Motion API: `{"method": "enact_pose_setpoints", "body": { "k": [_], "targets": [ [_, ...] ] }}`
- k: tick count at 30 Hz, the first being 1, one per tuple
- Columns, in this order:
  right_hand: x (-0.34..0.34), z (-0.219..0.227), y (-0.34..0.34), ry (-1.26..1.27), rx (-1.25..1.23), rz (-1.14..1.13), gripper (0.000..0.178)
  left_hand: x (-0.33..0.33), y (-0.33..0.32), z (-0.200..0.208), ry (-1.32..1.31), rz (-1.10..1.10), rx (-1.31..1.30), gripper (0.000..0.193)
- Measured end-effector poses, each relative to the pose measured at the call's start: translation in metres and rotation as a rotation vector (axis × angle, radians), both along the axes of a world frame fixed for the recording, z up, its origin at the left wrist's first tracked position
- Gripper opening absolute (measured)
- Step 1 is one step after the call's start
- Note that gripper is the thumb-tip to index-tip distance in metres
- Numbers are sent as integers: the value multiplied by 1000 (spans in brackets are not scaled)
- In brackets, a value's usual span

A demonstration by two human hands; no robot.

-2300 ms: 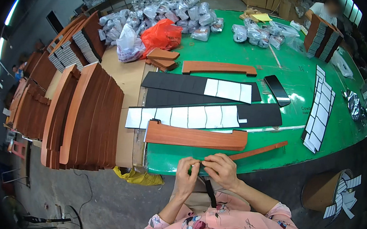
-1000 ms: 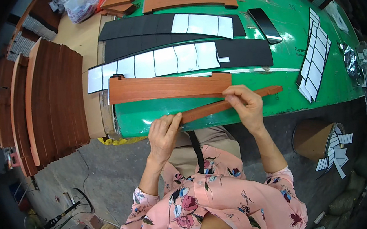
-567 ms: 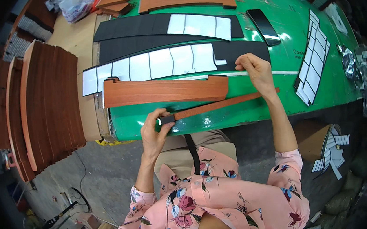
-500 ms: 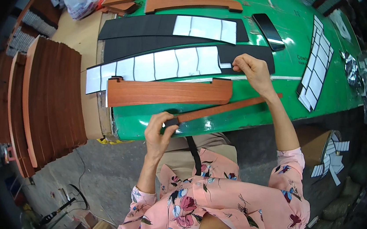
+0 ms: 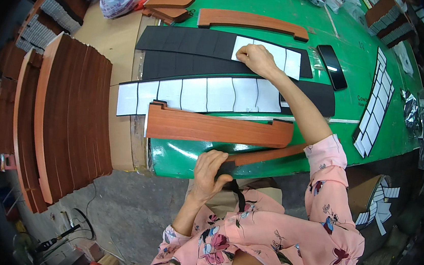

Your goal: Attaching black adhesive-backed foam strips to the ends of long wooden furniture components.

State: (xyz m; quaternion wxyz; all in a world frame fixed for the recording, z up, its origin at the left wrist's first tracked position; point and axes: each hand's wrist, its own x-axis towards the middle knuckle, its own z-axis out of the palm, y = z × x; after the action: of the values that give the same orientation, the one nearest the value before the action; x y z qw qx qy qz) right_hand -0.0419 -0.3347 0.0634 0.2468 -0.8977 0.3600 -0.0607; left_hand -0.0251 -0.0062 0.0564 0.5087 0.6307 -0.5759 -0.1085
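Observation:
My left hand (image 5: 208, 177) grips the dark near end of a narrow reddish-brown wooden piece (image 5: 267, 155) at the table's front edge, fingers above and thumb below. Out over the far black sheet (image 5: 190, 41), my right hand (image 5: 259, 59) has its fingers curled together at the left part of some white backed pieces (image 5: 292, 63). What its fingertips pinch, if anything, is hidden. Between the hands, a row of white pieces (image 5: 195, 94) covers part of a nearer black sheet. A curved brown wooden piece (image 5: 217, 128) with dark raised ends lies just in front of that row.
Stacked brown boards (image 5: 73, 119) stand at the left. Another curved wooden piece (image 5: 253, 22) lies at the back, with a phone (image 5: 332, 67) to its right. More white pieces (image 5: 376, 105) lie on the green table's right side. A bin (image 5: 369, 196) with white scraps stands below.
My right hand has gone from the right end of the nearer black sheet up to the white pieces on the far one. My left hand still holds the narrow wooden piece. The view has shifted.

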Motion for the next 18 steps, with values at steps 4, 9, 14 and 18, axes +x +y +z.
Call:
{"method": "enact_pose_setpoints", "body": {
  "k": [4,9,14,18],
  "targets": [
    [4,-14,-9,39,88,-73,19,50,-39,32,-300,72,-34,34],
    [11,-21,-11,-36,283,-122,22,128,-146,35,-650,-8,295,31],
    [11,-25,-6,-52,332,-146,20,151,-199,-7,-672,-59,416,29],
    [17,5,15,-106,555,-287,16,152,-199,-13,-571,-33,391,29]
  ]
}}
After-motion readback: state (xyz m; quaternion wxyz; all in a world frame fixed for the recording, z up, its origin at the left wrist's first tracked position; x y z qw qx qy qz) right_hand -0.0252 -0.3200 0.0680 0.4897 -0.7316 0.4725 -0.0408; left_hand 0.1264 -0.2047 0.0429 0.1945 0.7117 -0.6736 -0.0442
